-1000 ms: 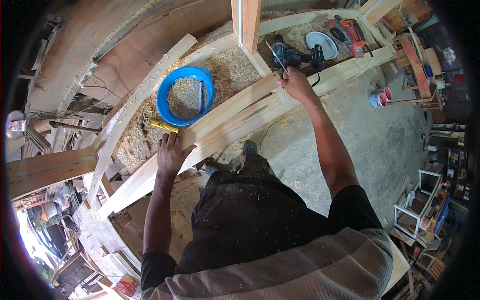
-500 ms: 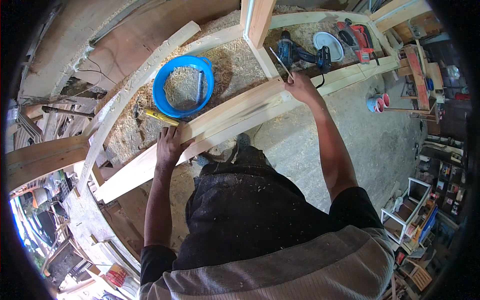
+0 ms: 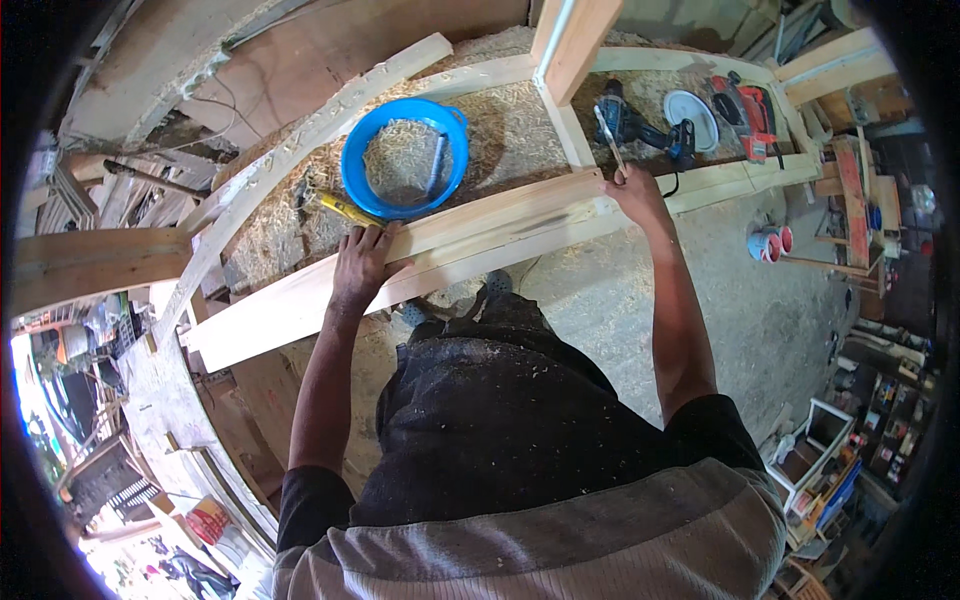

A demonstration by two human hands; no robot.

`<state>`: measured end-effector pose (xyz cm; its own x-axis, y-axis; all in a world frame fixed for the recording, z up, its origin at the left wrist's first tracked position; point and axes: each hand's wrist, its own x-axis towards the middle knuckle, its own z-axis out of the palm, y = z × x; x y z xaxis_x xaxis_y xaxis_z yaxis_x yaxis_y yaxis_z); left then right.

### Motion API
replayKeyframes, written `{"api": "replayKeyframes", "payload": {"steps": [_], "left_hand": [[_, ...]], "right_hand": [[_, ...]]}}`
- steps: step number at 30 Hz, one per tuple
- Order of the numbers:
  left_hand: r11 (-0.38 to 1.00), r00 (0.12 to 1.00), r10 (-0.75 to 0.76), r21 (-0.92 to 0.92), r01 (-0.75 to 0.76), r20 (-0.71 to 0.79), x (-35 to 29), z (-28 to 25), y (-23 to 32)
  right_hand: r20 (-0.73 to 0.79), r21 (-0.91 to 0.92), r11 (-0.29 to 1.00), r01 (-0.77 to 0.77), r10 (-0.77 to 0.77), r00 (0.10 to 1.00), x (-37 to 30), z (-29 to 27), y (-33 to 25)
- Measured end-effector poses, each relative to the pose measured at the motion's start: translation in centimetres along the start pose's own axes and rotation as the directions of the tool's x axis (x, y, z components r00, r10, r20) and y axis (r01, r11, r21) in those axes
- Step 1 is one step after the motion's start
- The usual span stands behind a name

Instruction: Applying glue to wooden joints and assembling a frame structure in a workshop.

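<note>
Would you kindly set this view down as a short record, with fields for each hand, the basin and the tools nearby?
Left hand: laid on the long pale board, near the yellow tool
Right hand: holding a slim stick-like tool at the board's right end
Blue basin: wood shavings and a grey tube-like item inside
Tools nearby: teal-and-black drill and red power tool, a round white lid between them

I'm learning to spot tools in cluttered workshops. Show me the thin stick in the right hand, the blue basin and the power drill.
Thin stick (image 3: 607, 133): head view, on its exposed shaft.
Blue basin (image 3: 353, 168): head view, on its left wall.
Power drill (image 3: 647, 131): head view, on its handle.
</note>
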<state>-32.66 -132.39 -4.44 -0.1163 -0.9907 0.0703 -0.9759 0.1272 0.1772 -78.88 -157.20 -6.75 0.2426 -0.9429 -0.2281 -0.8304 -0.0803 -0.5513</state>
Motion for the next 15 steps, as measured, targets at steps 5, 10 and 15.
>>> {"api": "replayKeyframes", "payload": {"steps": [5,10,15], "left_hand": [[0.981,0.994,-0.063,-0.176,0.079,0.092,-0.5,2.9,-1.8],[0.995,1.000,-0.006,-0.103,0.005,-0.012,-0.8,2.9,-1.6],[1.000,0.999,0.000,-0.027,-0.001,-0.039,-0.4,1.6,-0.9]], "right_hand": [[0.162,0.171,0.984,-0.049,0.021,0.987,2.1,1.5,4.5],[0.015,0.062,0.978,0.197,-0.198,0.980,3.5,1.7,6.1],[0.047,-0.019,0.997,0.078,-0.077,0.996,4.2,0.6,6.1]]}}
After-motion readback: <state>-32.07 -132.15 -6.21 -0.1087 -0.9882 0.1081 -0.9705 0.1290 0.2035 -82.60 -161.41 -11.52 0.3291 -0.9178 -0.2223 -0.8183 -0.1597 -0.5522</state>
